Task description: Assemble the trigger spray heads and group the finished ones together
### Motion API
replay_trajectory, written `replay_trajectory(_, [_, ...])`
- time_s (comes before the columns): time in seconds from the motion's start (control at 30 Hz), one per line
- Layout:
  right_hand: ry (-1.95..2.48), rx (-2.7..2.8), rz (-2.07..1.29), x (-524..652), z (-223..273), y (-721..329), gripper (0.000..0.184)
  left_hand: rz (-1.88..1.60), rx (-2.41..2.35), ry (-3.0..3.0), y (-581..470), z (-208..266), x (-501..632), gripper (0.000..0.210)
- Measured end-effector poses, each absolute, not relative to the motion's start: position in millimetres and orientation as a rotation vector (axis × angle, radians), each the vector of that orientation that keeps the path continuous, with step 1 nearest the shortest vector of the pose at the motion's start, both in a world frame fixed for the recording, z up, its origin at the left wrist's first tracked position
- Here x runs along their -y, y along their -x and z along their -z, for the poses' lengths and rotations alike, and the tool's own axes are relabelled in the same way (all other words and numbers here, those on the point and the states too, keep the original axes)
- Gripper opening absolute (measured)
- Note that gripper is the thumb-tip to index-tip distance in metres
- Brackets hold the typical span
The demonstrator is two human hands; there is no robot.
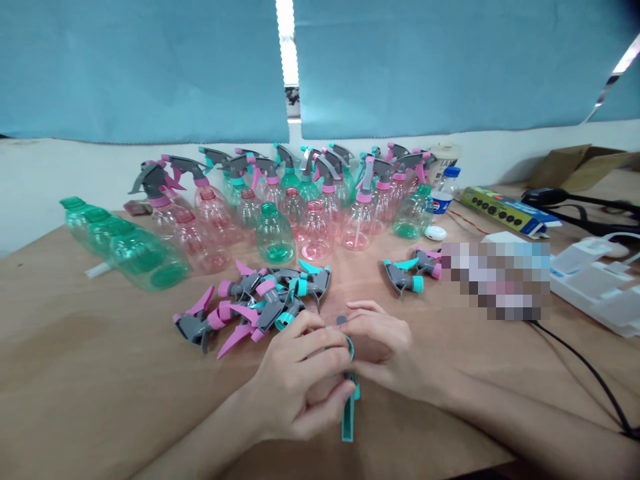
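Observation:
Between my two hands is a grey and teal trigger spray head [348, 417], its teal trigger pointing toward me. My left hand [305, 373] is closed around it from the left, thumb on the trigger side. From the right, the fingers of my right hand [383, 343] grip the same spray head near its teal collar; part of it is hidden by my fingers. Just beyond my left hand lies a pile of loose spray heads [270, 303], grey with pink or teal parts. Two more loose spray heads [403, 277] lie farther right.
Pink and green bottles stand behind, some open like the green bottle [275, 233], others wearing spray heads. Several green bottles [145, 257] lie at the left. A white round case [435, 233], a yellow-blue box [510, 210], a clear plastic organizer [600, 283] and a black cable [590, 360] are right.

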State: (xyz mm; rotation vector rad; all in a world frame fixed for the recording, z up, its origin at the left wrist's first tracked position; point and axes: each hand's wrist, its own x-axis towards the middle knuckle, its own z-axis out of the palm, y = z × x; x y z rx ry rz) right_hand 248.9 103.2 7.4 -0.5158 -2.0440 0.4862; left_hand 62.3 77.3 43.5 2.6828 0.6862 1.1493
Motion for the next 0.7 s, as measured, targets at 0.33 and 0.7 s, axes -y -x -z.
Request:
replay_trajectory(0.33, [0.576,2.001,-0.429,-106,-21,-252,0.020,-1.278,-0.945,-2.706,-50,-39,-82,0.025])
replay_trajectory(0.7, [0.598,2.024,-0.524,-110,-10,-250,0.019,-1.141,-0.958,-2.533,-59,-34,-74,0.028])
